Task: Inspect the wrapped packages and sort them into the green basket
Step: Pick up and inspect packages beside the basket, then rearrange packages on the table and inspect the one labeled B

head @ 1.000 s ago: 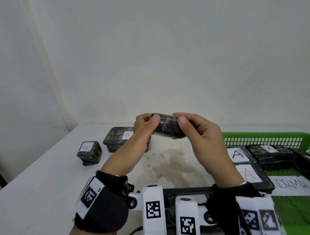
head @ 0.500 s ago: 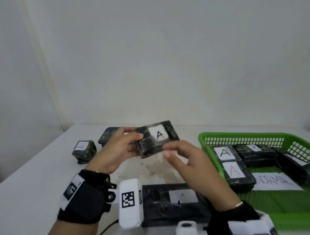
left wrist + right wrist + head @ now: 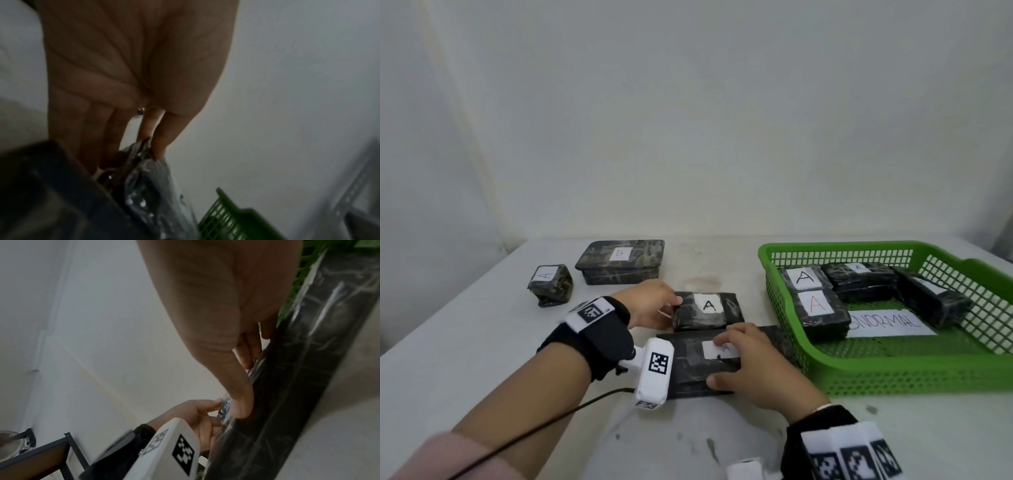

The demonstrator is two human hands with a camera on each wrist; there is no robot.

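Note:
A small dark wrapped package [image 3: 707, 310] with a white "A" label lies on the table, left of the green basket [image 3: 893, 373]. My left hand [image 3: 671, 308] pinches its left end; the left wrist view shows the fingers [image 3: 156, 146] on the crinkled wrap [image 3: 148, 186]. In front of it lies a large flat package [image 3: 698, 366], also labelled "A". My right hand [image 3: 726, 359] grips it, fingers across the top and thumb on the near edge. The right wrist view shows this hand [image 3: 246, 369] on the dark package [image 3: 298, 369].
The basket holds several wrapped packages [image 3: 822, 308] and a paper label reading "NORMAL" [image 3: 887, 323]. At the back left stand a package marked "B" [image 3: 619, 262] and a small cube-like package marked "A" [image 3: 549, 284]. A cable [image 3: 551, 421] runs under my left forearm.
The small "A" package went from held up in both hands down to the table. My right hand let go of it and dropped onto the large flat package.

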